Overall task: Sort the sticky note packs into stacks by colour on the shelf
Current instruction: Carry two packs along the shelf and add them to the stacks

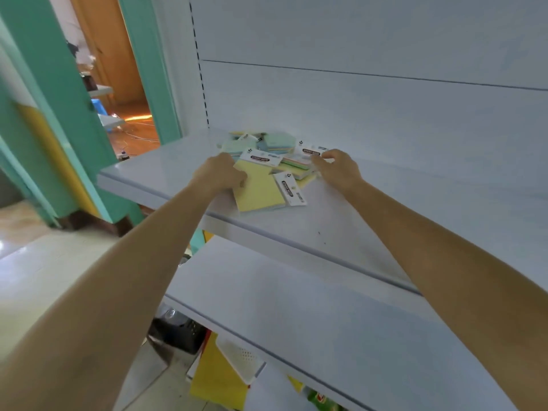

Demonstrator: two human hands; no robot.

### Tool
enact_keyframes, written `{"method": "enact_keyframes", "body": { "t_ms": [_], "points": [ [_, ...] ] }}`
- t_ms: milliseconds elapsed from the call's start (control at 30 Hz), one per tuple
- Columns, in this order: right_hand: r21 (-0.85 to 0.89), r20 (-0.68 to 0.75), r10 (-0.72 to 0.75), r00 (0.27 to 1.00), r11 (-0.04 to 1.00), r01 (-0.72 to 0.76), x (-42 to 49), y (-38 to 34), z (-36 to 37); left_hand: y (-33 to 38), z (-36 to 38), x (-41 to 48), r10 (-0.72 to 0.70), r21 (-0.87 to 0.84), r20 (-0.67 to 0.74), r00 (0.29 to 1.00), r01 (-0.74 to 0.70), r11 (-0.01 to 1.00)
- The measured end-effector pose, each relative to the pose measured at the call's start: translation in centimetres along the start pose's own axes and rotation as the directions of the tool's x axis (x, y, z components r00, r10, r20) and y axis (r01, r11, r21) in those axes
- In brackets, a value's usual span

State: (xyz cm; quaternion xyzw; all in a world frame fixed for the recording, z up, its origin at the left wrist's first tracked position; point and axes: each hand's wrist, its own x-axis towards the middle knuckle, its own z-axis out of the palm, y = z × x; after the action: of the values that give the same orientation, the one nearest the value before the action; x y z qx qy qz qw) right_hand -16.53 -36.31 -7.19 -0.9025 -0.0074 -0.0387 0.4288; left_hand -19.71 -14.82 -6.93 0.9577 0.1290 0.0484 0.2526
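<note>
A loose pile of sticky note packs [267, 143] in yellow, green, blue and pink lies at the back left of the upper white shelf [341, 226]. My left hand [219, 175] grips the left edge of a yellow pack [259, 188] with a white header card, at the front of the pile. My right hand [338, 169] pinches a pack with a white header [310, 151] on the pile's right side; that pack's colour is hidden. Another pack [292, 188] lies beside the yellow one, its header turned toward me.
A second white shelf [296, 315] juts out below the upper one. Under it sit a black crate [181, 333], a white basket [240, 357] and yellow sheets [216, 384]. A teal doorway [74, 114] opens at left. The shelf's white back panel [355, 99] rises behind the pile.
</note>
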Motion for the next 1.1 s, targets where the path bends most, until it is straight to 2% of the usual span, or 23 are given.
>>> {"method": "enact_keyframes", "body": {
  "t_ms": [100,267,333,600,700,800,867,933,1000,1100],
  "points": [
    [0.137,0.022,0.134,0.991,0.981,-0.136,2.1,-1.1,1.4,-0.3,0.2,1.3,-0.026,-0.060,0.005,1.000,0.026,0.998],
    [0.170,-0.013,0.202,0.979,0.966,-0.197,3.6,-0.9,2.2,-0.1,0.2,2.4,-0.064,-0.095,0.036,0.997,0.067,0.993],
    [0.245,-0.023,0.232,0.972,0.944,-0.220,3.9,-0.3,1.7,0.0,-0.1,2.7,-0.066,-0.121,0.085,0.994,0.076,0.990],
    [0.521,-0.113,0.256,0.960,0.838,-0.162,3.9,2.8,-2.5,-0.9,-1.3,3.6,-0.067,-0.274,0.150,0.986,0.107,0.956],
    [0.489,-0.158,0.261,0.952,0.858,-0.155,3.3,4.2,-5.2,-0.4,-2.0,4.1,-0.040,-0.381,0.102,0.994,0.077,0.921],
    [0.496,-0.193,0.297,0.935,0.852,-0.168,2.2,6.2,-8.1,1.3,-2.8,4.4,0.027,-0.492,-0.027,0.999,-0.037,0.870],
    [0.459,-0.228,0.312,0.922,0.870,-0.181,1.6,7.9,-10.2,3.1,-2.7,4.0,0.052,-0.597,-0.082,0.995,-0.090,0.797],
    [0.341,-0.283,0.291,0.914,0.921,-0.188,0.9,9.9,-12.3,5.5,-2.0,3.1,0.073,-0.699,-0.084,0.994,-0.111,0.707],
    [0.161,-0.351,0.246,0.904,0.966,-0.200,-0.2,11.8,-14.7,8.5,-0.6,1.8,0.143,-0.736,-0.048,0.989,-0.132,0.664],
    [-0.048,-0.421,0.233,0.876,0.959,-0.279,-2.6,14.6,-18.5,13.1,2.7,0.0,0.238,-0.783,0.037,0.970,-0.120,0.610]
  ]
}}
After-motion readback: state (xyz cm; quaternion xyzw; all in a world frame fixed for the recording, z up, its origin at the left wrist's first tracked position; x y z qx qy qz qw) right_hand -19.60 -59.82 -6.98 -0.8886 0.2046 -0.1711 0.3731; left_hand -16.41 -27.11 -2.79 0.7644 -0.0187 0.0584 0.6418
